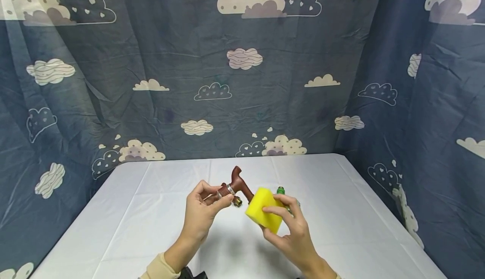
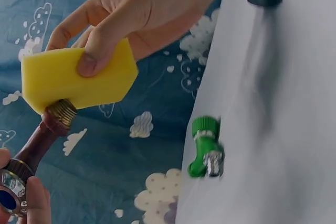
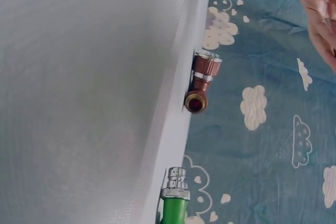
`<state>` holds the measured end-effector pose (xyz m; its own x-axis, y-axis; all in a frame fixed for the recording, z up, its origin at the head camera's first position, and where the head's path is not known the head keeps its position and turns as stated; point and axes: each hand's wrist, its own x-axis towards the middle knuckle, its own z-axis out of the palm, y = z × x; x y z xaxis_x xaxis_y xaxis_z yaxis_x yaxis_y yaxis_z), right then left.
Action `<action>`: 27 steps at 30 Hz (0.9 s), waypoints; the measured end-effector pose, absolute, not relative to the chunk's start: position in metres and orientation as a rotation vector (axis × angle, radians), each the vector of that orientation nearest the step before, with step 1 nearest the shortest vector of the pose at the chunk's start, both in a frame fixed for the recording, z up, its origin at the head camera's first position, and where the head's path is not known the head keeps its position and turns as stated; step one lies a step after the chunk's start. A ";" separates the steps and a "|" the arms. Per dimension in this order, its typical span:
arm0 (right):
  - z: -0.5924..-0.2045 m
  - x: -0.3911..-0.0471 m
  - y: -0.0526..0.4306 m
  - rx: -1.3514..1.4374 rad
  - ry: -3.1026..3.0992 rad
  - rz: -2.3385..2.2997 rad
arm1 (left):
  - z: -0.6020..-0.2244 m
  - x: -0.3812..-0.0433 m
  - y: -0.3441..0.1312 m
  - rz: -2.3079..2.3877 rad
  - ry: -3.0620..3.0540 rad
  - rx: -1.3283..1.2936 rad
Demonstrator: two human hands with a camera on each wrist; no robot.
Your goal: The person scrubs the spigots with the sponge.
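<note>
My left hand (image 1: 198, 213) grips a reddish-brown branched hose fitting (image 1: 237, 181) with metal rings, held above the table between thumb and fingers. In my right hand (image 1: 297, 235) is a yellow sponge (image 1: 261, 211), pinched between thumb and fingers. The left wrist view shows the sponge (image 2: 79, 80) right at the threaded end of the fitting (image 2: 39, 142), overlapping it. Only part of the left hand (image 3: 317, 11) appears in the right wrist view, and the sponge is outside that view.
A second reddish-brown fitting (image 3: 202, 80) with a brass opening lies on the white-covered table (image 1: 151, 228). To its right lies a green fitting (image 2: 206, 148) with a metal end, partly behind the right hand in the head view. Cloud-patterned cloth (image 1: 170, 60) surrounds the table's back and sides.
</note>
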<state>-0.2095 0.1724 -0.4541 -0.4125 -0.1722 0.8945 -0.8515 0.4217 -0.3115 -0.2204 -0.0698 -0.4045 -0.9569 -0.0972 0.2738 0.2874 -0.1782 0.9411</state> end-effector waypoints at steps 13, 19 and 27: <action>-0.453 -0.213 0.176 0.927 -1.589 1.387 | -0.411 -0.219 -0.065 -2.314 -2.157 -0.332; -0.452 -0.211 0.177 0.969 -1.529 1.446 | -0.415 -0.216 -0.059 -2.387 -2.238 -0.419; -0.453 -0.214 0.175 1.019 -1.500 1.346 | -0.420 -0.214 -0.054 -2.506 -2.259 -0.401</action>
